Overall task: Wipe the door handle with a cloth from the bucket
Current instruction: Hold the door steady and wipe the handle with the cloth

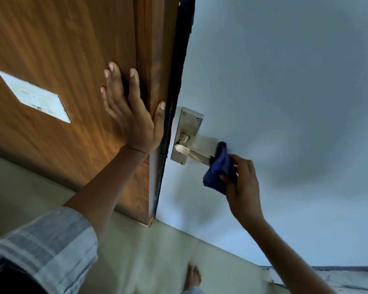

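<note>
Pale blue door (274, 81) fills the right of the view beside a wood-grain panel (62, 60), where the left hand (132, 111) presses flat, fingers spread. Motion blur softens everything. The right hand (243, 185) grips a dark blue cloth (218, 172) against the metal door handle (191, 153), hiding the lever's tip. A bare foot (192, 276) shows blurred below.

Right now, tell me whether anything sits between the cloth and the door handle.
Nothing visible does. The right hand holds the blue cloth bunched against the outer end of the handle lever, already touching it. The left hand rests flat on the wooden panel beside the door, clear of the handle.
</note>
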